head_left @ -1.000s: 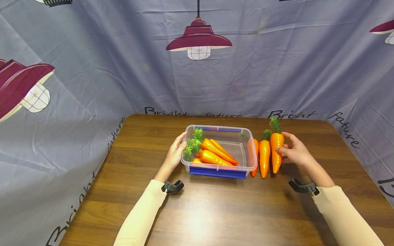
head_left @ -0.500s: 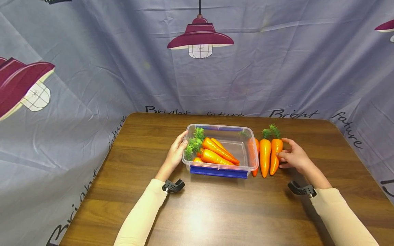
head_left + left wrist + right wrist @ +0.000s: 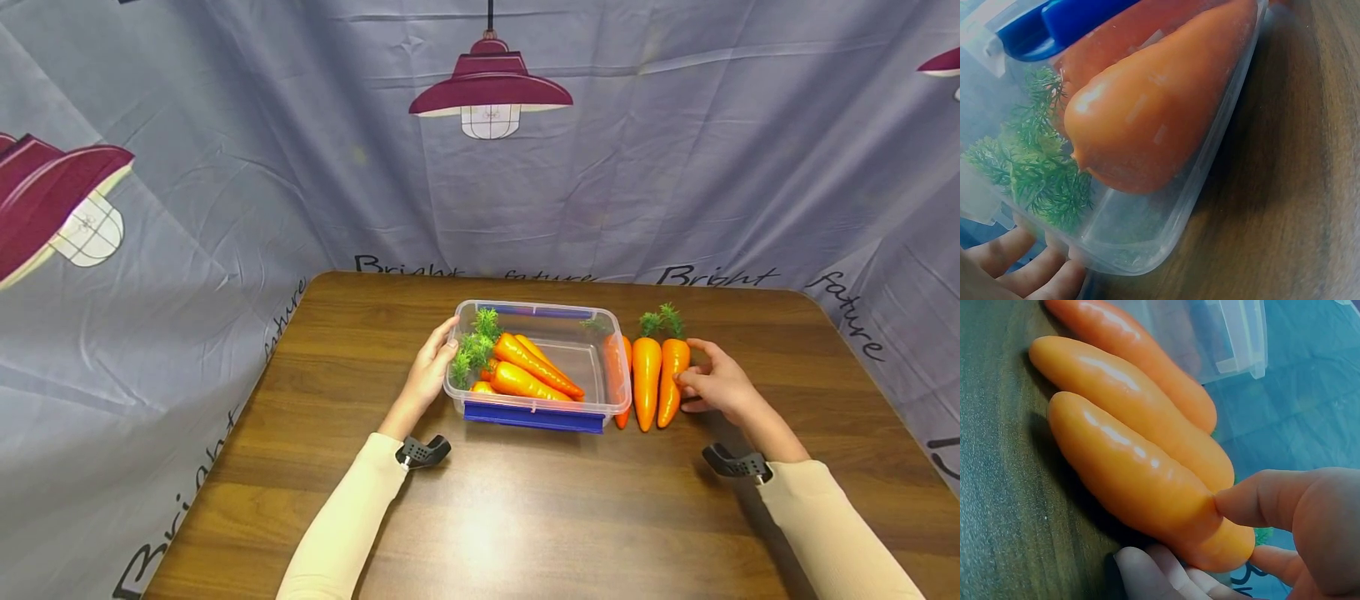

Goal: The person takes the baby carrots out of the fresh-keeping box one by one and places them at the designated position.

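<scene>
The table (image 3: pixel 555 517) has a clear box (image 3: pixel 533 415) near its far edge, with carrots (image 3: pixel 528 384) inside. Three more carrots (image 3: pixel 647 383) lie between it and the right edge. My left hand (image 3: pixel 427 367) rests loose fingers on the box's left wall, and my right hand (image 3: pixel 717 379) pinches the last carrot (image 3: pixel 671 387), nearest that edge.

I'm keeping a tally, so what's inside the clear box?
Inside the clear box are several orange carrots, overlapping, with leafy green tops at the end beside the left hand. Overlaps and the blue latch hide parts of the lower ones, so no exact count.
</scene>
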Motion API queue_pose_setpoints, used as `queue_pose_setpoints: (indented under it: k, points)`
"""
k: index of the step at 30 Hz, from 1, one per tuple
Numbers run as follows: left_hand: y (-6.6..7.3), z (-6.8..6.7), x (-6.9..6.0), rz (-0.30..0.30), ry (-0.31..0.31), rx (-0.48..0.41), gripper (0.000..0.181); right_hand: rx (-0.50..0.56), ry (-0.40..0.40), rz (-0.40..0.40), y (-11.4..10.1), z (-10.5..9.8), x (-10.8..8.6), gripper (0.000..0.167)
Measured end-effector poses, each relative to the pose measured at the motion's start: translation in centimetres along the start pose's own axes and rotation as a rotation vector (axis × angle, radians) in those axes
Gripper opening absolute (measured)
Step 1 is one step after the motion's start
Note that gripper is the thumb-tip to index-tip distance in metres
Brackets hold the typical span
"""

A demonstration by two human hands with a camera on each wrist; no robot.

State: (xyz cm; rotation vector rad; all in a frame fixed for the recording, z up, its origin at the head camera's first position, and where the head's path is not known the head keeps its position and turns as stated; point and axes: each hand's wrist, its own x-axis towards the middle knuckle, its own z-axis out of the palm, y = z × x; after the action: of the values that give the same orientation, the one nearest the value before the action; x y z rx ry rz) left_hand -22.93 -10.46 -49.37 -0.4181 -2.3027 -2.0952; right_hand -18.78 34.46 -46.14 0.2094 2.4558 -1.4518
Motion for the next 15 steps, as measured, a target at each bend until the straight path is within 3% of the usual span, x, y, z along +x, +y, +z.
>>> queue_pose_setpoints:
  k: [15]
  points:
    - [-0.02, 0.03, 0.06, 0.009, -0.002, -0.009, 0.047, 0.008, -0.022, 0.003, 0.67, -0.47, -0.47, 0.082]
